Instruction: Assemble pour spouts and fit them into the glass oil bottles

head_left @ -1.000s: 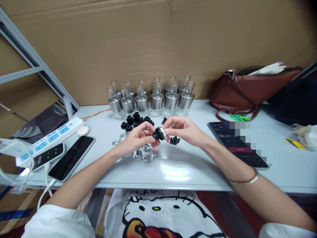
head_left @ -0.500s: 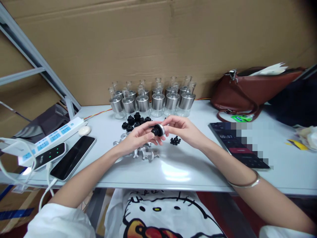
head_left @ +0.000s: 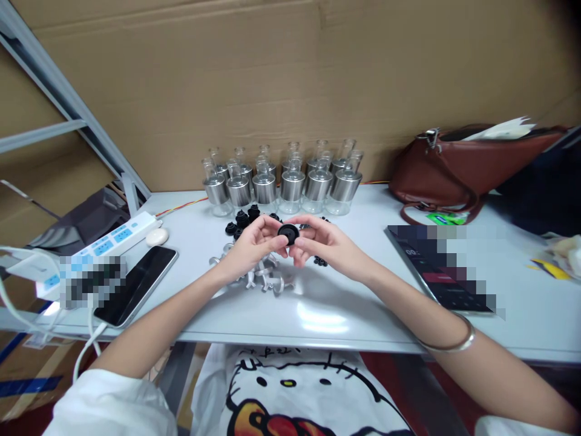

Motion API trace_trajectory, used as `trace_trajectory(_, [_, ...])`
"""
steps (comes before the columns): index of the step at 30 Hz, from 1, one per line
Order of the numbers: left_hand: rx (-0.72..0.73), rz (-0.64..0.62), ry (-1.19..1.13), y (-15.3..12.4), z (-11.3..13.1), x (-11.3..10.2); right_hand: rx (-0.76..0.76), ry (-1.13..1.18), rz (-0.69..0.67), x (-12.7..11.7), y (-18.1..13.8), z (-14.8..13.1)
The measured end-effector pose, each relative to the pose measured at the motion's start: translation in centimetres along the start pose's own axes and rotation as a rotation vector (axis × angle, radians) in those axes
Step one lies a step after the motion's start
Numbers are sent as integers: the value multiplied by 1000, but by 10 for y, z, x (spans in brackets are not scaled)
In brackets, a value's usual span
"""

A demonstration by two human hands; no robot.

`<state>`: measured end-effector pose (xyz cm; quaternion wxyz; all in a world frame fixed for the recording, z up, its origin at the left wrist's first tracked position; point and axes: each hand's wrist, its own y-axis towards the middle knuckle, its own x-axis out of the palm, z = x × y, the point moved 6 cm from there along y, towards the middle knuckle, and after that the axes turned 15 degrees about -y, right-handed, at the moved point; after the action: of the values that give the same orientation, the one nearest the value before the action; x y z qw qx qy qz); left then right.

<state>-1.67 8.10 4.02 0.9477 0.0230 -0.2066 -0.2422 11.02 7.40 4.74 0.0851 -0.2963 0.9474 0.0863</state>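
Between my left hand [head_left: 255,247] and my right hand [head_left: 327,243] is a round black bottle stopper [head_left: 287,235], its flat circular face turned toward me. Thumb and fingers of both hands pinch it at its sides. Behind my left hand lies a cluster of black ribbed stoppers [head_left: 242,218]. Silver metal pieces [head_left: 265,275], some with a disc and prongs, are spread below and beside that hand. Small black rings or caps [head_left: 321,260] lie partly hidden behind my right hand.
Several glass bottles with metal sleeves [head_left: 292,184] stand in two rows at the back. A power strip [head_left: 113,239] and a phone [head_left: 138,284] are left. A tablet [head_left: 436,266] and a brown leather bag [head_left: 481,160] are right. Cardboard [head_left: 254,85] walls the back.
The stopper has been turned: its ribbed plug and silver rim showed before, now its flat black face does. My right hand's thumb has moved in against it.
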Motion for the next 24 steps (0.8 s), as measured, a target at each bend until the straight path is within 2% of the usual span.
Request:
trace_trajectory(18, [33,-10,85,-3,2,1,-110,-283,123,-5,-1,-4])
trace_trajectory(24, [192,-10,284,-6,11,3,-155,-430,215,-5,-3,-6])
